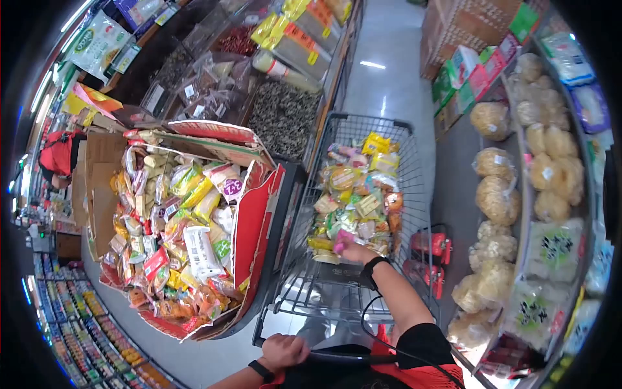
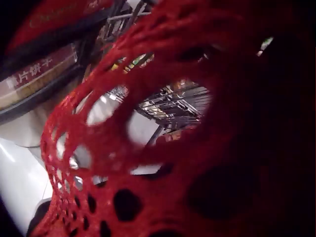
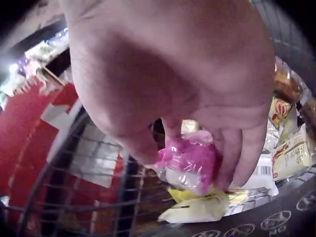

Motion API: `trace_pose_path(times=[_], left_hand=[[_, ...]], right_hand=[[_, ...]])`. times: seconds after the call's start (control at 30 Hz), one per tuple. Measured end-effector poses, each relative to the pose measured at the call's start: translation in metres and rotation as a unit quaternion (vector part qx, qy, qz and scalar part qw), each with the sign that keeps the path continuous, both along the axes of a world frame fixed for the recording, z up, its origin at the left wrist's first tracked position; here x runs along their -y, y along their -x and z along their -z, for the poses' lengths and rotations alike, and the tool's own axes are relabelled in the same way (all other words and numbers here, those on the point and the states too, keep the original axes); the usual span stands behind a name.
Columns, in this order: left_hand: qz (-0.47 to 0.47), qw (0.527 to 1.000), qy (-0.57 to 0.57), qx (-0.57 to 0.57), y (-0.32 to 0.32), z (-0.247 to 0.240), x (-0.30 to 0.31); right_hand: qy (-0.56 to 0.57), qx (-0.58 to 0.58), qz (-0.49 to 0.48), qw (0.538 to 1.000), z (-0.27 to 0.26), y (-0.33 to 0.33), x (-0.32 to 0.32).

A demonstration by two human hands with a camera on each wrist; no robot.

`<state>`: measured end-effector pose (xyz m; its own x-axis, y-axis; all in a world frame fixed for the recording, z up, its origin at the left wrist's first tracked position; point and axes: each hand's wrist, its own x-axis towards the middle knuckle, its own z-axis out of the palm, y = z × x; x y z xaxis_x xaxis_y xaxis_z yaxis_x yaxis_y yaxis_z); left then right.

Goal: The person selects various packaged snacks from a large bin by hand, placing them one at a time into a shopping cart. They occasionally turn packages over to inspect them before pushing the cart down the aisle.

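Note:
My right hand (image 1: 355, 251) reaches into the metal shopping cart (image 1: 424, 194). Its thumb and fingers pinch a small bright pink snack pack (image 3: 190, 160) in clear wrapping, just above a pale yellow packet (image 3: 197, 208) near the cart's near end. Mixed wrapped snacks (image 1: 369, 206) fill the cart's basket beyond it. At the bottom of the head view, my left hand (image 1: 284, 351) has its fingers curled over the cart's black handle (image 1: 350, 357). Red mesh cloth (image 2: 98, 148) covers most of the left wrist view and hides that hand there.
Left of the cart stands a torn red cardboard bin (image 1: 259, 220) heaped with snack packs. Behind it are dried goods (image 1: 285, 113) in trays. Bagged round goods (image 1: 497, 198) line the right-hand shelf. Cartons (image 1: 457, 32) are stacked far right, beside the aisle floor (image 1: 389, 84).

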<state>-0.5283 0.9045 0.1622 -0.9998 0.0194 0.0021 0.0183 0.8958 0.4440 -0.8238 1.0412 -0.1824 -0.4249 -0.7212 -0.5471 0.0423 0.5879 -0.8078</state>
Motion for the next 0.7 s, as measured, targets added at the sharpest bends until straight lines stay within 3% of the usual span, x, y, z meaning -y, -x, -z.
trace_pose_path(times=[0.07,0.1,0.2,0.3,0.37,0.47,0.5,0.57,0.6,0.7], left_hand=[[-0.004,1.0,0.008,-0.02,-0.004,0.0,-0.003],[0.0,1.0,0.006,-0.024,-0.003,0.001,-0.002],[-0.003,1.0,-0.023,-0.009,-0.011,0.0,0.002],[-0.054,0.996,-0.076,-0.001,-0.011,-0.014,0.004],[-0.171,0.923,-0.346,-0.001,-0.014,-0.001,0.008],[-0.198,0.711,-0.673,0.048,-0.006,-0.04,0.027],[-0.191,0.628,-0.752,0.06,-0.004,-0.06,0.03],[-0.201,0.588,-0.774,0.12,0.01,-0.077,0.031],[-0.205,0.569,-0.782,0.15,0.008,-0.081,0.032],[-0.118,0.639,-0.753,0.109,-0.002,-0.045,0.031]], right_hand=[[0.017,0.206,0.071,0.976,-0.15,0.008,-0.006],[0.02,0.232,0.112,0.966,-0.225,0.003,-0.015],[0.18,0.327,0.262,0.89,-0.295,-0.04,-0.032],[0.339,0.432,0.35,0.759,-0.406,-0.101,-0.047],[0.444,0.476,0.303,0.696,-0.433,-0.139,-0.053],[0.539,0.504,0.263,0.622,-0.446,-0.188,-0.045],[0.515,0.497,0.298,0.632,-0.443,-0.198,-0.046],[0.464,0.485,0.362,0.647,-0.431,-0.208,-0.042],[0.445,0.407,0.281,0.746,-0.434,-0.208,-0.035],[0.31,0.323,0.304,0.841,-0.425,-0.219,-0.023]])
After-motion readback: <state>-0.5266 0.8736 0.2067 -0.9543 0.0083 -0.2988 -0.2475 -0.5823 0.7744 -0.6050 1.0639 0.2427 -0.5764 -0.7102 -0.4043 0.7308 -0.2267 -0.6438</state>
